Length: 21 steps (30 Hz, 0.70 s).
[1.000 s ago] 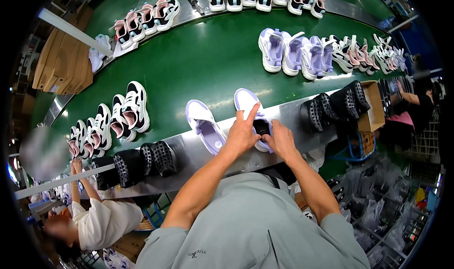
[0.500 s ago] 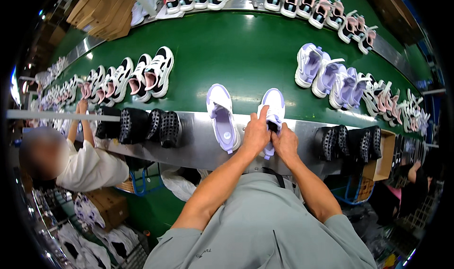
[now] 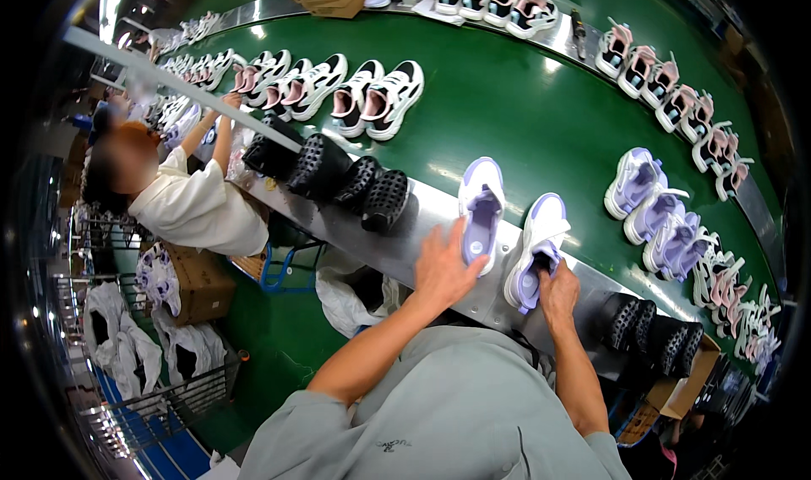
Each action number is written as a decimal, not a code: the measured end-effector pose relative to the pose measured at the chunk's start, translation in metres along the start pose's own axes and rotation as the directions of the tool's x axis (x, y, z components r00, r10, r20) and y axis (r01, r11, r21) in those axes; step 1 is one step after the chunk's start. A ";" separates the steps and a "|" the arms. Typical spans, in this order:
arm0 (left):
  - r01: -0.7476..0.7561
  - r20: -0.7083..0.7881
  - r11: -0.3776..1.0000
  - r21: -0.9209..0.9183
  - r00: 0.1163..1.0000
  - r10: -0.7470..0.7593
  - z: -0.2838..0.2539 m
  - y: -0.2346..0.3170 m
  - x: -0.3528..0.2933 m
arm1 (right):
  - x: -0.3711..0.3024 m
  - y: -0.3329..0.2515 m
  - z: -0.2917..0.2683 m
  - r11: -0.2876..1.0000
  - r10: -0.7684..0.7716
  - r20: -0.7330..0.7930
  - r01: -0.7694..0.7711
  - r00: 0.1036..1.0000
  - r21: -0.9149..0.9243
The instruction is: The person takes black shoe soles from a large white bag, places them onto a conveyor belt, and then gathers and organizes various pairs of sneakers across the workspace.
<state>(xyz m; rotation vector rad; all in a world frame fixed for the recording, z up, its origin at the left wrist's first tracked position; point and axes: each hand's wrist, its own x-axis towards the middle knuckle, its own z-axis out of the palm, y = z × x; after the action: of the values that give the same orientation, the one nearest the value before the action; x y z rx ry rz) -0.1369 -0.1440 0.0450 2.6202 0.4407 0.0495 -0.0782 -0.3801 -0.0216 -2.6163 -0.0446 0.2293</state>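
Two white-and-lilac shoes (image 3: 483, 211) stand side by side on the counter (image 3: 515, 100). At the heel of the left one is the left hand (image 3: 445, 269), its fingers spread. The right hand (image 3: 559, 292) is at the opening of the right shoe (image 3: 541, 231); its fingers are partly hidden, so I cannot tell whether they pinch. Left of this pair are black studded objects (image 3: 319, 169); right of it, more lilac shoes (image 3: 655, 216).
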 end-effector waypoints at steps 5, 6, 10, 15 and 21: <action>-0.138 0.040 0.915 -0.380 0.985 0.165 0.022 -0.015 0.008 | 0.011 -0.037 0.003 0.998 -0.068 0.137 0.069 0.988 0.001; -0.062 0.146 0.908 -0.414 0.980 0.134 0.002 -0.016 0.008 | 0.009 -0.047 -0.015 0.995 0.097 0.290 -0.085 0.952 -0.051; -0.144 -0.438 0.973 0.179 0.874 0.210 -0.099 -0.112 0.029 | -0.027 -0.052 -0.065 0.986 0.123 0.104 -0.110 0.987 -0.123; 0.210 -0.632 0.940 0.268 0.775 0.007 -0.135 -0.251 0.054 | -0.035 -0.145 -0.042 0.992 -0.003 0.123 -0.013 0.992 0.126; -0.026 -0.627 0.980 0.198 0.765 0.147 -0.183 -0.162 0.042 | -0.043 -0.227 -0.023 0.887 -0.116 0.002 0.103 0.993 0.449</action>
<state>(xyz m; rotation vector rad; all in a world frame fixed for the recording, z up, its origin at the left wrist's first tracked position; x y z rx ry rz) -0.1661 0.0867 0.1299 2.7401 0.5650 1.0106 -0.1144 -0.1967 0.1165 -2.1401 -0.1328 0.2086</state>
